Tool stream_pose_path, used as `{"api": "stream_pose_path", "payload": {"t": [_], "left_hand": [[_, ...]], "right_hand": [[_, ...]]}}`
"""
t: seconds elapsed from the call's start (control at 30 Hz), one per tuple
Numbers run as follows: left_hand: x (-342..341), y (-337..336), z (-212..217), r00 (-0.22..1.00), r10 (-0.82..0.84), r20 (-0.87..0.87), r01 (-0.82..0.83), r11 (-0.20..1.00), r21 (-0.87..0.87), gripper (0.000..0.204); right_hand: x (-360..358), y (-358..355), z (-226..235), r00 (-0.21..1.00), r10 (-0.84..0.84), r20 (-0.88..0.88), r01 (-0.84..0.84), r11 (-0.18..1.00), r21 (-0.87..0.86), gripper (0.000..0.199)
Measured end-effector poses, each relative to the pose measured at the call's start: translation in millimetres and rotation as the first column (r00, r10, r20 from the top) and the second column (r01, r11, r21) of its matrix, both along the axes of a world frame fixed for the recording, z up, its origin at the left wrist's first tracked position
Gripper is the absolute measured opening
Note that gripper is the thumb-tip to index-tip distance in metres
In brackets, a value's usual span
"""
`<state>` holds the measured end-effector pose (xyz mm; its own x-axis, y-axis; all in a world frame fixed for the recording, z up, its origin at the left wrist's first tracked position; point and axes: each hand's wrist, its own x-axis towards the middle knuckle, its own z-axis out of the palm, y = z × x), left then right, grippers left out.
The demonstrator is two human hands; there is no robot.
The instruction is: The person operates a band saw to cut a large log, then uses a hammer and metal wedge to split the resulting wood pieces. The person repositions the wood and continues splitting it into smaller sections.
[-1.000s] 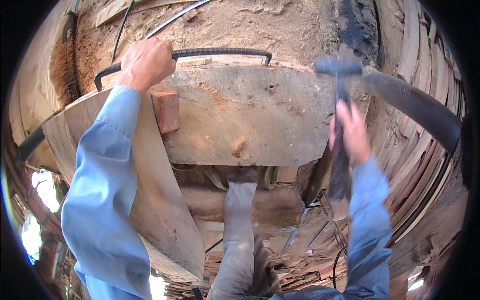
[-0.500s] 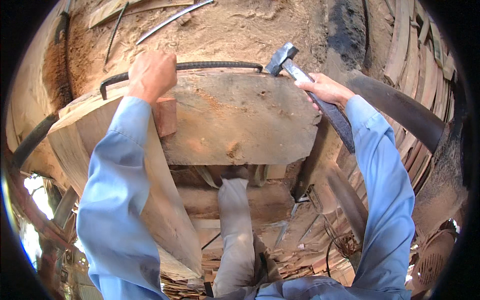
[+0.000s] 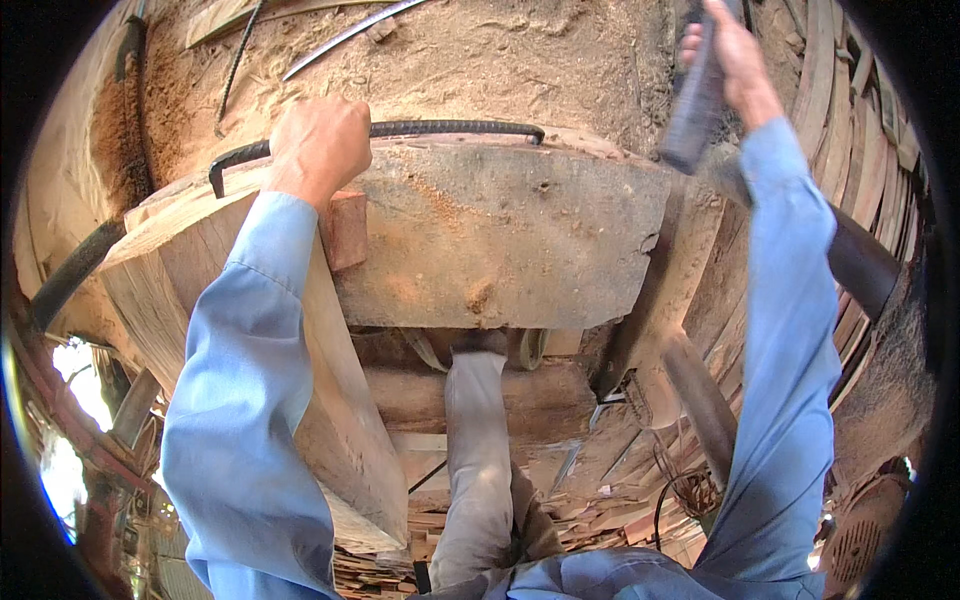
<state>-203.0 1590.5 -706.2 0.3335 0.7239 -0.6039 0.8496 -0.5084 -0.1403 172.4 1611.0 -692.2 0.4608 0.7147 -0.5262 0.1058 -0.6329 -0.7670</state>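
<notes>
My left hand (image 3: 320,150) is closed round a bent iron staple (image 3: 455,128) made of ribbed bar, with ends turned down. The staple spans from a thick pale timber (image 3: 185,265) to a broad weathered wood block (image 3: 510,230). Its right end meets the block's far edge; the left end rests at the timber's top. My right hand (image 3: 742,62) holds a hammer (image 3: 694,115) raised at the upper right. Its handle is smeared by motion, and the head is out of the picture. A small reddish wood block (image 3: 347,232) sits between timber and weathered block, below my left wrist.
Sawdust-covered ground (image 3: 520,65) lies beyond the wood, with a thin curved metal strip (image 3: 350,40) and a ribbed rod (image 3: 240,70). Stacked slats (image 3: 825,110) line the right side. A dark pipe (image 3: 862,255) juts in there. Wood scraps (image 3: 590,510) litter the floor below.
My right hand has swung the hammer up and away from the staple's right end, toward the upper right. My left hand keeps its hold on the staple.
</notes>
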Motion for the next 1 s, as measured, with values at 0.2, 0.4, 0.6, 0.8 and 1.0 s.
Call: {"api": "stream_pose_path", "payload": {"t": [0.2, 0.4, 0.6, 0.8, 1.0], "left_hand": [[-0.1, 0.8, -0.1, 1.0, -0.028, -0.012, 0.027, 0.999, -0.023, 0.018], [-1.6, 3.3, -3.6, 1.0, -0.021, 0.015, 0.021, 0.999, -0.05, 0.017], [-2.6, 1.1, -5.3, 1.0, -0.015, 0.012, 0.015, 0.999, -0.047, 0.017], [-0.8, 0.6, -1.1, 0.999, -0.027, 0.03, 0.027, 1.0, -0.009, 0.016], [0.9, 1.9, -1.9, 0.998, -0.055, 0.001, 0.055, 0.998, -0.031, 0.017]], "right_hand": [[-46.5, -114.6, -91.3, 0.791, 0.351, -0.502, -0.586, 0.672, -0.453, 0.042], [-10.6, -75.3, -62.2, 0.829, 0.403, -0.387, -0.541, 0.753, -0.375, 0.045], [8.0, 14.7, 13.6, 0.989, 0.066, -0.129, -0.089, 0.98, -0.18, 0.049], [-34.6, -112.6, -58.5, 0.77, 0.274, -0.576, -0.593, 0.641, -0.488, 0.042], [66.0, -86.6, -30.0, 0.86, 0.447, -0.245, -0.51, 0.737, -0.445, 0.038]]}}
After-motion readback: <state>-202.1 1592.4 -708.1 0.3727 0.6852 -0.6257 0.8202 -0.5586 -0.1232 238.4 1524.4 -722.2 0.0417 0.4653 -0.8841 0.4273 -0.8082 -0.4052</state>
